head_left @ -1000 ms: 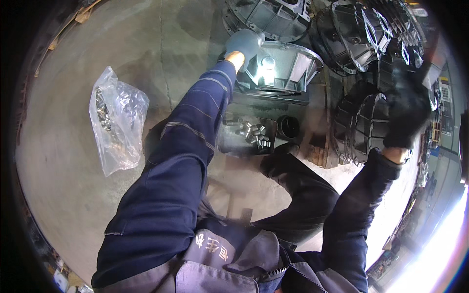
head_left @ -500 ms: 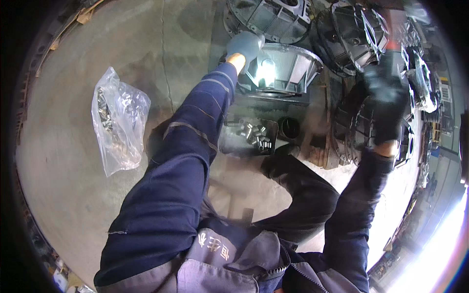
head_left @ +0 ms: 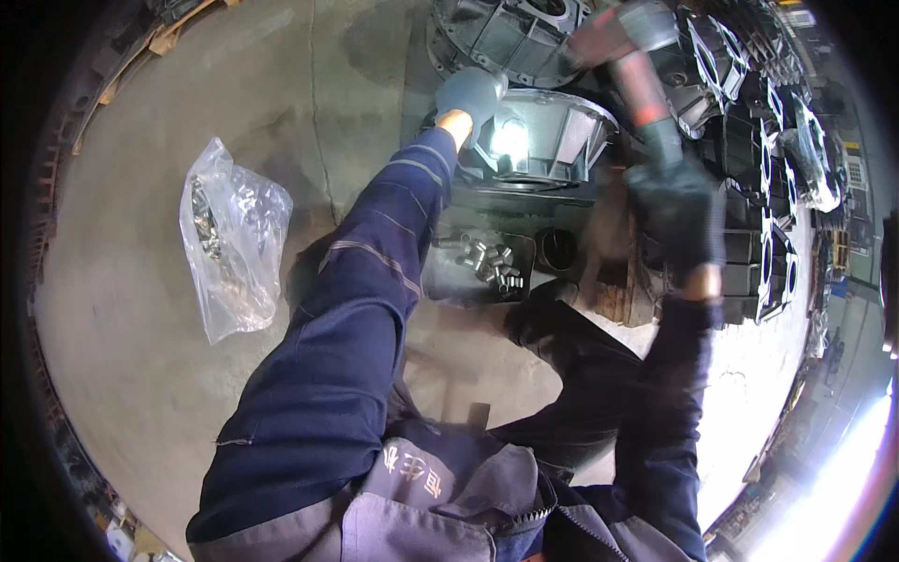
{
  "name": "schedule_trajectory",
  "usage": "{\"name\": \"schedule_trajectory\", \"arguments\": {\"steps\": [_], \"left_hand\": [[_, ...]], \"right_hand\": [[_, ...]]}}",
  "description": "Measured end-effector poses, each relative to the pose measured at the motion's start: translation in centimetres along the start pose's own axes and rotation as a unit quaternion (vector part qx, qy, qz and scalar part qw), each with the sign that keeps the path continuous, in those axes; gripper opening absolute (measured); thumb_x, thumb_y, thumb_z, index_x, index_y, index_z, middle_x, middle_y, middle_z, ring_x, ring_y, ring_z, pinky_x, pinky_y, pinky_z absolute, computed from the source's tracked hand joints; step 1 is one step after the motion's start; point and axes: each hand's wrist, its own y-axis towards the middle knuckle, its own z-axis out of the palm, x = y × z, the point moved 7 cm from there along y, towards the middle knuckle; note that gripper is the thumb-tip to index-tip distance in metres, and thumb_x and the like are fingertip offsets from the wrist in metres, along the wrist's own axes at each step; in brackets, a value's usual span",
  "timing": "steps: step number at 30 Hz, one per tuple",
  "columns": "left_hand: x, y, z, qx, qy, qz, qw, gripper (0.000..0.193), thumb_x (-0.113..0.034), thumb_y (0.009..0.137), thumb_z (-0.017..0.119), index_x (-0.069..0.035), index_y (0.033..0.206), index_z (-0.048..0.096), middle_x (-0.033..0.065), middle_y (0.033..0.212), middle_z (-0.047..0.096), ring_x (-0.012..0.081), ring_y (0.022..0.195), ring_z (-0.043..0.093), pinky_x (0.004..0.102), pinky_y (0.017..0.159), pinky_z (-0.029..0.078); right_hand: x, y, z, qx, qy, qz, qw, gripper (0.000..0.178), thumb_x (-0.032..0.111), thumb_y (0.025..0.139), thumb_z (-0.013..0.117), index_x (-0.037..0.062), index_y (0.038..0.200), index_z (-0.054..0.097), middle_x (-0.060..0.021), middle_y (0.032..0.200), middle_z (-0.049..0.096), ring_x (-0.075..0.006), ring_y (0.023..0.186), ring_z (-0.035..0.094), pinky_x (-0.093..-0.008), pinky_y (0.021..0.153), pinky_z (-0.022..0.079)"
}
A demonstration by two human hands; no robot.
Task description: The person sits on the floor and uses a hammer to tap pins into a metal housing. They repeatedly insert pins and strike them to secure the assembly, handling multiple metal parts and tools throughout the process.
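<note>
My right hand (head_left: 676, 211), in a dark glove, is closed round the handle of a hammer (head_left: 643, 94). The hammer is raised and smeared by motion, its reddish head up and to the left of the hand. My left hand (head_left: 471, 96), in a grey glove, is closed at the upper left rim of a grey metal housing (head_left: 567, 140). Whatever its fingers hold is hidden behind the glove. The housing, flared and ribbed, rests on a dark plate, with a bright light glaring on its near left side.
Several short metal sleeves (head_left: 492, 262) lie in a dark tray (head_left: 440, 286), beside a round black cup (head_left: 555, 249). More housings (head_left: 506, 37) stand behind and to the right. A clear plastic bag (head_left: 232, 239) of metal parts sits on the floor at the left.
My right hand has swung left from the right side, bringing the hammer over toward the housing. My left hand stays at the rim.
</note>
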Motion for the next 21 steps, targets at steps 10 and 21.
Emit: {"name": "schedule_trajectory", "arguments": {"steps": [10, 21], "left_hand": [[0.6, 1.1, 0.5, 0.027, 0.0, -0.004, 1.0, 0.058, -0.05, 0.102, 0.043, -0.002, 0.105, 0.076, 0.0251, 0.113, 0.071, 0.0436, 0.108, 0.068, 0.051, 0.095, 0.053], [0.5, 0.9, 0.9, 0.009, 0.022, -0.007, 1.0, 0.053, -0.044, 0.102, 0.044, -0.003, 0.1, 0.077, 0.0235, 0.106, 0.073, 0.0414, 0.102, 0.071, 0.0512, 0.09, 0.055]], "right_hand": [[1.3, -6.6, 14.2, 0.29, -0.143, 0.074, 0.944, 0.017, 0.026, 0.093, 0.069, 0.0151, 0.104, 0.078, -0.0099, 0.085, 0.074, -0.0303, 0.074, 0.07, -0.0393, 0.072, 0.06], [1.9, 0.9, -8.3, -0.238, 0.227, 0.169, 0.929, 0.021, 0.02, 0.098, 0.068, 0.0053, 0.107, 0.08, 0.0, 0.058, 0.063, -0.0062, 0.05, 0.058, -0.0246, 0.046, 0.044]]}}
